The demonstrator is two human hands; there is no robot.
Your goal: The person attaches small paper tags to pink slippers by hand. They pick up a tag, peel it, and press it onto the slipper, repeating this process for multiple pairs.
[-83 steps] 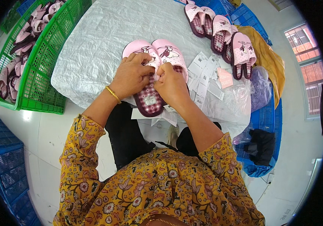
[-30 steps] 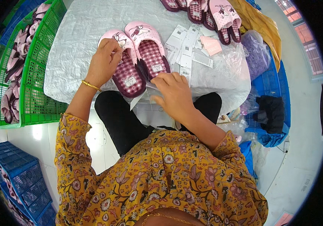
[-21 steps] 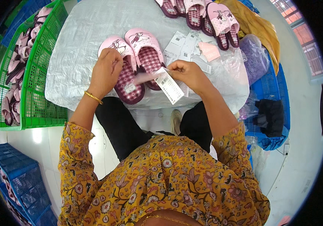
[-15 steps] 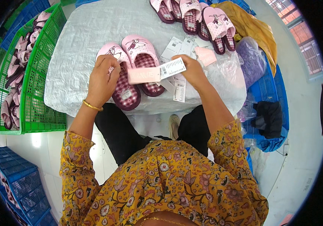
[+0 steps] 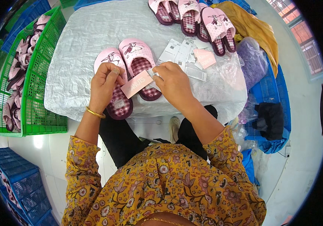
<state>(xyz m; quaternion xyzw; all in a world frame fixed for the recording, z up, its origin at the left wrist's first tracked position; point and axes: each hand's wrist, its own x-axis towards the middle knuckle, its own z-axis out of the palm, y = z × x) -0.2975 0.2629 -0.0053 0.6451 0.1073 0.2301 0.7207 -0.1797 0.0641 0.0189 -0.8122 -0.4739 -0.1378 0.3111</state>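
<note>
Two pink slippers with plaid insoles lie side by side on a silver-covered table (image 5: 74,45): the left slipper (image 5: 112,60) and the right slipper (image 5: 137,52). My left hand (image 5: 104,84) rests on the left slipper and pinches one end of a pink paper tag (image 5: 136,84). My right hand (image 5: 173,83) grips the tag's other end together with a small white label (image 5: 153,72), just over the right slipper's heel.
A heap of white and pink tags (image 5: 189,56) lies right of the pair. More pink slippers (image 5: 195,17) sit at the table's far edge. A green crate (image 5: 37,94) with slippers stands at left, blue crates (image 5: 18,180) at lower left, bags (image 5: 255,60) at right.
My right hand picked a tag from the table's right side and brought it to the slippers. Both hands now hold the pink tag over the pair.
</note>
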